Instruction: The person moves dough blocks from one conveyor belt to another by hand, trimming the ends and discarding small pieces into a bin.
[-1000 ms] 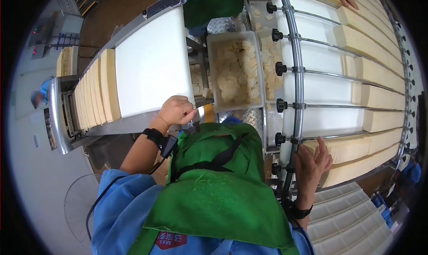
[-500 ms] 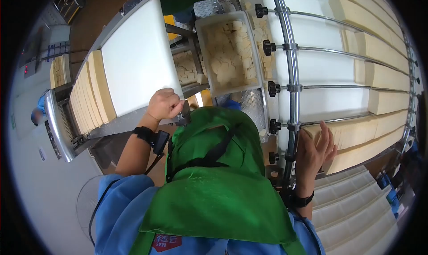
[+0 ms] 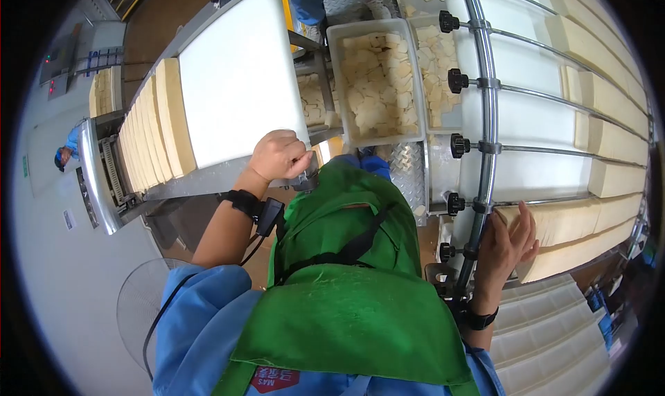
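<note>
L belt (image 3: 235, 70): slab row (image 3: 156, 136) sat at far end | L hand (image 3: 278, 157): fist curled at belt edge, grip obj unclear | bin (image 3: 377, 77): offcuts, looked near full | R hand (image 3: 511, 240): fingers straight, together, touched slabs (image 3: 568, 223) past rail (image 3: 485, 119); other lanes seemed undone.

On the left, a flat white belt (image 3: 235, 77). At its far left end, thin pale slabs (image 3: 149, 136), standing tight in a row. On the right, a curved white belt (image 3: 526, 122), split into lanes by thin metal rods (image 3: 533, 149). In the lanes, long pale blocks (image 3: 613, 143), packed close together at the near end. Between the two belts, a white tub (image 3: 367, 24), full of small pale bits (image 3: 377, 84).
</note>
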Demonstrator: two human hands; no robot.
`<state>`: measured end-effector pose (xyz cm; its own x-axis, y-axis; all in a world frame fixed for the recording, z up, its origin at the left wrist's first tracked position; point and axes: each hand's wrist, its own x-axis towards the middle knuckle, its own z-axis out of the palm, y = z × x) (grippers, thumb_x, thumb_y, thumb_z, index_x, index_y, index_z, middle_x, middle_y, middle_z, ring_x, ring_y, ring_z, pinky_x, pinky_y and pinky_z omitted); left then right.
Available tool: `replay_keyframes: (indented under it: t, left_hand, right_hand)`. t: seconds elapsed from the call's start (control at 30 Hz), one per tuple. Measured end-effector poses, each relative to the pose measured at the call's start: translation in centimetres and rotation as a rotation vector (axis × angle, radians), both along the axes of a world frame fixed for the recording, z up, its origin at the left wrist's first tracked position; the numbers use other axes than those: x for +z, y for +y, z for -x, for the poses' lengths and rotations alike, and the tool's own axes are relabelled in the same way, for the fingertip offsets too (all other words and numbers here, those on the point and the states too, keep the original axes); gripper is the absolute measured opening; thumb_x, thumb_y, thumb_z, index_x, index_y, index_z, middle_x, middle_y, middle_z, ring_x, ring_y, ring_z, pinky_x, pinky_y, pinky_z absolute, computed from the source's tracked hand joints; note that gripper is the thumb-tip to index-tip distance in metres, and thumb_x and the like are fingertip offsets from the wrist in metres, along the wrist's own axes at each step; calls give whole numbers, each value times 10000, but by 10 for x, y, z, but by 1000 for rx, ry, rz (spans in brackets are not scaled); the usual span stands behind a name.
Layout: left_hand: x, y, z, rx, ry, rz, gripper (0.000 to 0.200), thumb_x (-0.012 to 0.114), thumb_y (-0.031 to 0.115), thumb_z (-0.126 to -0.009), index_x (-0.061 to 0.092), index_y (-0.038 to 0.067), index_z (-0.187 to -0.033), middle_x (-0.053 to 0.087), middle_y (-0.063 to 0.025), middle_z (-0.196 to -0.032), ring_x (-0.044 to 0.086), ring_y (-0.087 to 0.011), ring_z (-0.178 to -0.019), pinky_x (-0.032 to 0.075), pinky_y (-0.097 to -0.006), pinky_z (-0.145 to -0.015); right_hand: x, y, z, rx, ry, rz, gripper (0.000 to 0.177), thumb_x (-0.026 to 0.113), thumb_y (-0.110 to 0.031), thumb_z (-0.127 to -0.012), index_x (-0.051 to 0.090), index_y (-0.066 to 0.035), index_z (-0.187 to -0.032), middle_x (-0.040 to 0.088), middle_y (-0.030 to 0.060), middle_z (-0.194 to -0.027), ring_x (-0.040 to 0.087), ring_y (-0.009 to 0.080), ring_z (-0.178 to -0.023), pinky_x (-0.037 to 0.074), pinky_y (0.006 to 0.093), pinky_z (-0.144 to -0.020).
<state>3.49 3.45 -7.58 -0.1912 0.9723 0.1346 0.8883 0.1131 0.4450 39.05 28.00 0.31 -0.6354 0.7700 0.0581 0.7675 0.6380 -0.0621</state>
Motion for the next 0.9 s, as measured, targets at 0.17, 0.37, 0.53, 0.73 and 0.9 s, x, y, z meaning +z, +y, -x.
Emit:
replay_keyframes:
  t: [0.17,0.37,0.53,0.73,0.9]
  left_hand:
    - [0,1,0,1,-34,-10,301,668,142,-732,485,90,-499,451,-60,-491,491,-247,-484,426,-371,-463]
    - [2,1,-1,-8,-34,-12,278,670,134,-724,509,85,-503,457,-65,-492,499,-249,-492,432,-375,-469]
    - [-5,-4,-4,-25,-33,-68,287,673,93,-722,474,65,-518,465,-87,-509,486,-261,-480,397,-376,-449]
    - [-8,-14,-3,11,-34,-79,297,663,178,-774,512,88,-534,471,-83,-513,506,-255,-497,430,-380,-476]
    - [-14,-18,-1,84,-140,-114,300,657,224,-805,535,65,-582,506,-91,-545,520,-272,-504,431,-380,-486]
  right_hand:
    - [0,-3,-3,17,-16,-26,155,669,-138,-823,725,-205,-952,488,60,-1388,420,286,-1294,184,502,-1060]
    - [4,-26,-19,4,128,37,186,652,-171,-856,705,-200,-1031,487,95,-1376,422,279,-1292,187,492,-1057]
    - [13,-62,-27,-24,75,108,324,642,-211,-871,636,-126,-1183,440,142,-1407,391,309,-1304,212,464,-1049]
    - [-9,-81,-34,-75,225,-37,600,619,-299,-870,428,-60,-1386,342,228,-1452,315,385,-1329,187,500,-1069]
    - [-15,-82,-29,-48,262,-141,618,597,-329,-875,404,-69,-1402,344,220,-1452,322,375,-1326,159,522,-1080]
